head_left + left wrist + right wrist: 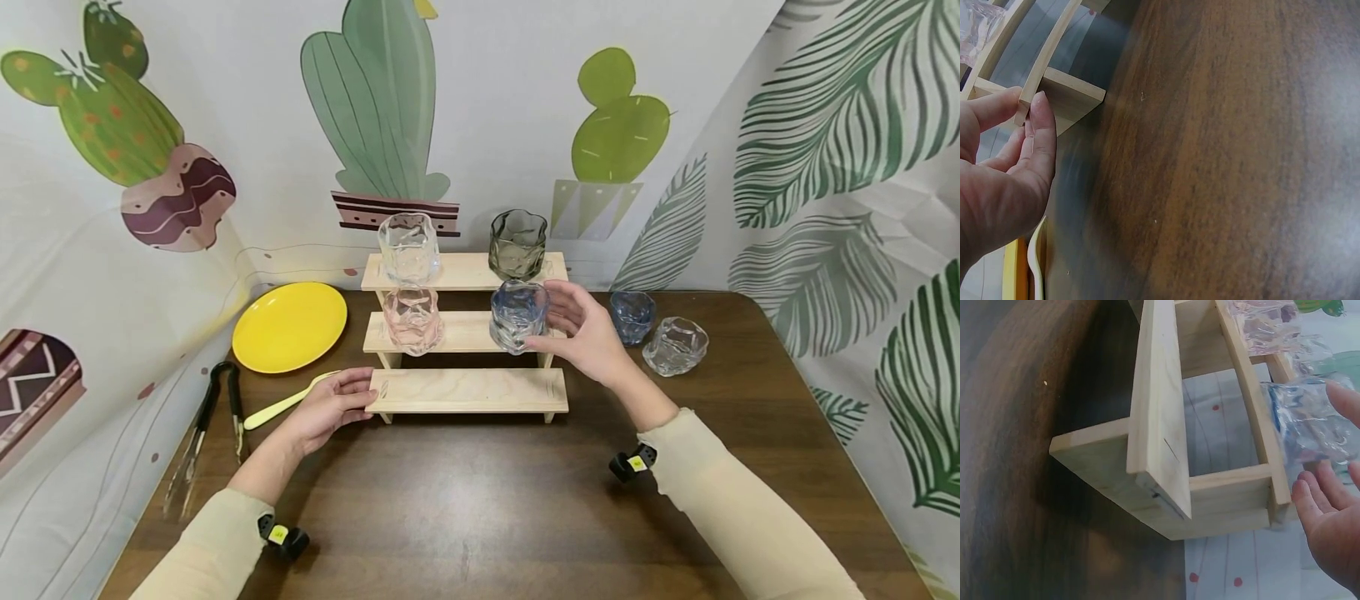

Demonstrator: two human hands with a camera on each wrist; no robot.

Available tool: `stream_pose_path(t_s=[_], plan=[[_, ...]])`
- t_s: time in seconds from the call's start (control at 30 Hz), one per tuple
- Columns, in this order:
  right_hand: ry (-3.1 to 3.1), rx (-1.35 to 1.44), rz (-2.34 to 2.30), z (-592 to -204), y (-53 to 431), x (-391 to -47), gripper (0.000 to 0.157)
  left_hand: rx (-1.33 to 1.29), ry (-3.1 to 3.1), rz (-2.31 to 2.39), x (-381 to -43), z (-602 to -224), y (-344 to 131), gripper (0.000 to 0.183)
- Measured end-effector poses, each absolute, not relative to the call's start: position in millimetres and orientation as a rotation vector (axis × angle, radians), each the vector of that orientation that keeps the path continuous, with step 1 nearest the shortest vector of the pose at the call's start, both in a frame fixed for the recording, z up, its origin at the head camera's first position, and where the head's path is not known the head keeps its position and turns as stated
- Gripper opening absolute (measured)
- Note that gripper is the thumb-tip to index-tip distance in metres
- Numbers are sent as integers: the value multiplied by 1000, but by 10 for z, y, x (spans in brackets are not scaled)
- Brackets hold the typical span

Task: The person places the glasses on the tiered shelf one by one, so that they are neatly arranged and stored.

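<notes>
A three-tier wooden stand (468,390) holds two glasses on its top board and two on its middle board. My left hand (333,408) pinches the left end of the lowest board; in the left wrist view its fingers (1042,134) lie either side of the board's edge. My right hand (588,337) holds a blue glass (519,317) at its right side on the middle board, thumb toward the front. Left of it on that board is a pink glass (412,321). Above stand a clear iridescent glass (408,250) and a grey-green glass (517,246).
Right of the stand are a dark blue glass (632,317) and a clear glass (677,347). A yellow plate (289,327), a pale yellow utensil (281,406) and black-handled tongs (204,425) lie at the left. A printed cloth (495,100) hangs behind the table.
</notes>
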State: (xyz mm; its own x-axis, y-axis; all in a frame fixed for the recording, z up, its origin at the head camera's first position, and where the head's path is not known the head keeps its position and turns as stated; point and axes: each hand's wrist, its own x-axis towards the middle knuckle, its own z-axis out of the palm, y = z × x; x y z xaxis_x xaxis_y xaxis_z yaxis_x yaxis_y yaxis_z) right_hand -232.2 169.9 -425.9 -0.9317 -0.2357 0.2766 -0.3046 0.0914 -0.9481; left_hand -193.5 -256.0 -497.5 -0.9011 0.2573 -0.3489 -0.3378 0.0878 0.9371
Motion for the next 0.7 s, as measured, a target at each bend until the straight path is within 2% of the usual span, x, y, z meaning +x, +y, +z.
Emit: stream_pose_path(t_s=[0.27, 0.7], plan=[[-2231, 628, 1880, -4214, 1955, -2221, 82, -85, 1947, 1863, -1933, -4961, -2557, 66], [-2247, 398, 1614, -4181, 2648, -2037, 76, -82, 1947, 1865, -1921, -4960, -2553, 67]])
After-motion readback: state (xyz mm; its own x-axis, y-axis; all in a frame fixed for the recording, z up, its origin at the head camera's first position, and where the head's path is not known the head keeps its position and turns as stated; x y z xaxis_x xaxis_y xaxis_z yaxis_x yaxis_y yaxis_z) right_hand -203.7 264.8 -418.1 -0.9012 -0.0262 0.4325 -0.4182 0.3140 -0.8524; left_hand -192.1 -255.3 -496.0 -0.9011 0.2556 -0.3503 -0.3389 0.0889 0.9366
